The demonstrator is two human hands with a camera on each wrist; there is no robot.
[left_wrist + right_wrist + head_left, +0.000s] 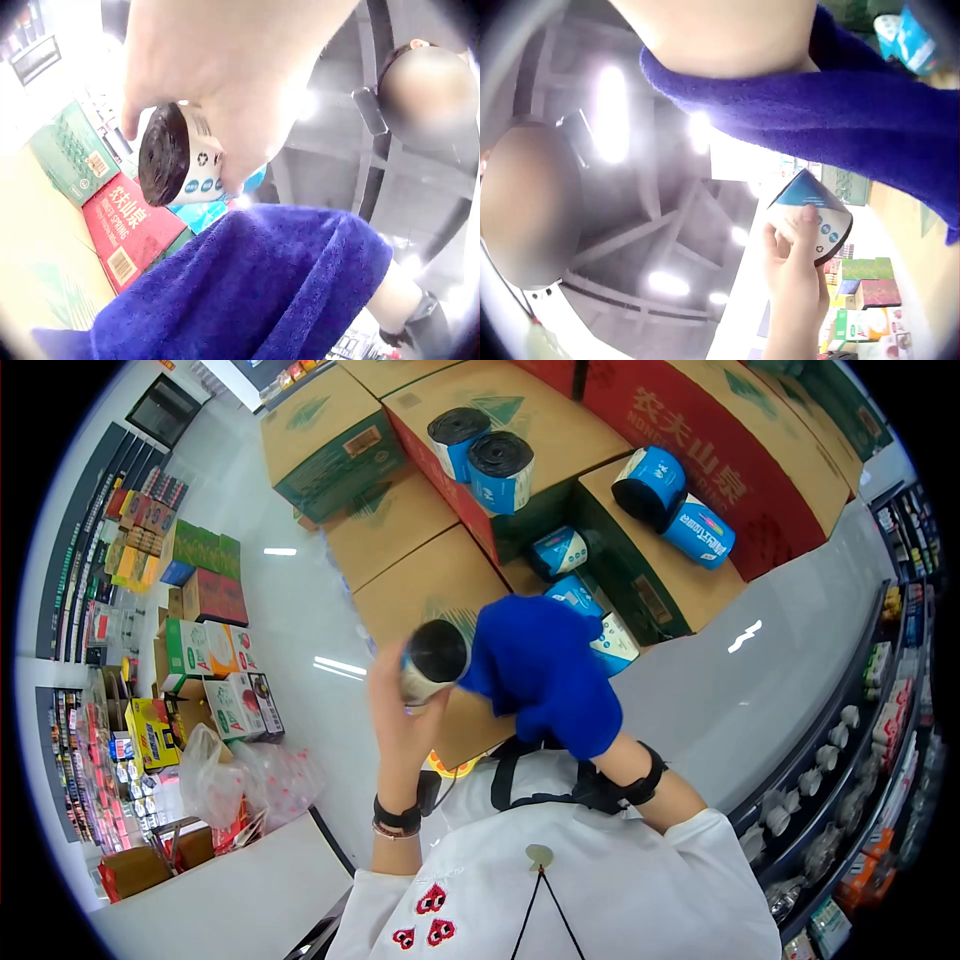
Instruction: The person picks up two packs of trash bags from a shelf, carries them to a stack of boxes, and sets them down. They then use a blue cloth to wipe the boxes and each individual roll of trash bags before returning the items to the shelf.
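My left hand (396,712) grips a roll of black plastic bags (438,652) with a white and blue paper label, its dark end facing up in the head view. In the left wrist view the thumb and fingers wrap round the label. A blue cloth (545,665) drapes over my right hand (731,37) and hides its fingers. The cloth's edge is right beside the roll in the head view. Under and beyond the cloth, more blue-labelled rolls (558,552) lie in a gap among cardboard boxes.
Two rolls (500,472) stand on a box (420,400) ahead, and two more (700,532) lie on a box at the right. Stocked shelves (850,760) line the right side. Cartons (215,650) and plastic bags (225,775) are at the left.
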